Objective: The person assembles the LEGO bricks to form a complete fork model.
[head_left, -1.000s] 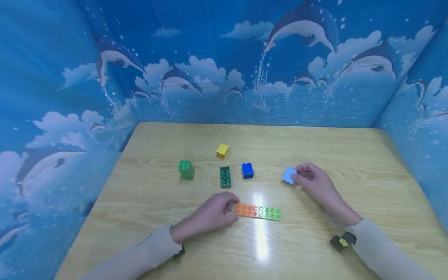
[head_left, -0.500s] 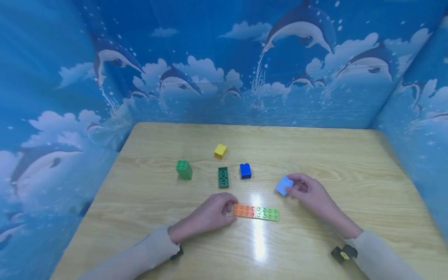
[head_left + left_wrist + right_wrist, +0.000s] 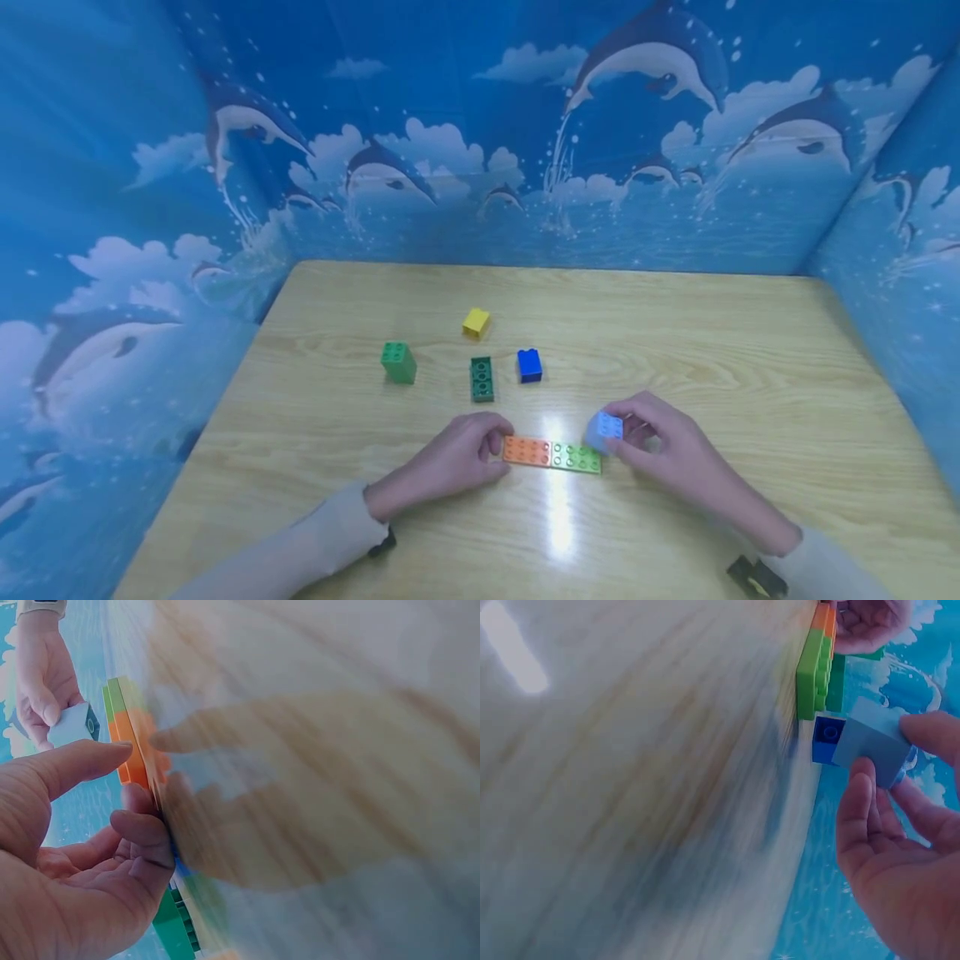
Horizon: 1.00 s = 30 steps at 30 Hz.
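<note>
My right hand (image 3: 667, 437) pinches a light blue brick (image 3: 609, 426) between thumb and fingers. In the head view the brick overlaps the far right corner of a light green brick (image 3: 576, 457); the right wrist view shows it raised and tilted, its smooth side (image 3: 874, 739) facing the camera. An orange brick (image 3: 527, 451) lies end to end with the light green one, studs up. My left hand (image 3: 450, 457) holds the left end of the orange brick, thumb on the near side and curled fingers on the far side. Exact finger contact is partly hidden.
Behind the row lie a dark green brick (image 3: 482, 380) with its hollow side up, a blue brick (image 3: 529, 366) and a yellow brick (image 3: 476, 323). A tall green block (image 3: 399, 363) stands farther left. Dolphin-print cloth (image 3: 450, 208) borders the wooden table (image 3: 712, 333).
My right hand has brought the light blue brick nearer and slightly left, to the light green brick, turning it so its studs show. The left hand and the other bricks have stayed put.
</note>
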Each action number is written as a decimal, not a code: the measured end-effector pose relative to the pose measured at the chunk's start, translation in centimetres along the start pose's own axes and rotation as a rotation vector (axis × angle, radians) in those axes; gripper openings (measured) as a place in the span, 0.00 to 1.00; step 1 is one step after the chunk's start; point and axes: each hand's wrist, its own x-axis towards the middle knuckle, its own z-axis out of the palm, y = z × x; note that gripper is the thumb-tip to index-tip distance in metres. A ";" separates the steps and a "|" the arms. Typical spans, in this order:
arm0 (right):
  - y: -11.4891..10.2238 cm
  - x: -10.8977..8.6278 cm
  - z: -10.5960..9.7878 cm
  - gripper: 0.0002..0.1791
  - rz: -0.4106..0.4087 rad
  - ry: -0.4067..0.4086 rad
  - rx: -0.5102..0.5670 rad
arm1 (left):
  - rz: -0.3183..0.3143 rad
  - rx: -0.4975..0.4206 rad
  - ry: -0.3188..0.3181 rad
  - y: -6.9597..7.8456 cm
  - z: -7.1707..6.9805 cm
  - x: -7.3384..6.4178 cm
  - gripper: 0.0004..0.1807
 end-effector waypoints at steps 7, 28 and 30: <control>-0.9 -0.7 0.7 0.25 -0.127 -0.018 -0.030 | 0.001 0.056 0.020 0.2 0.0 -0.1 0.26; -0.6 -1.1 1.8 0.27 -0.144 0.001 -0.106 | 0.002 0.127 0.036 0.1 -0.3 0.4 0.18; -0.7 -1.1 1.8 0.26 -0.120 -0.010 -0.106 | -0.003 0.122 0.035 0.1 -0.3 0.4 0.18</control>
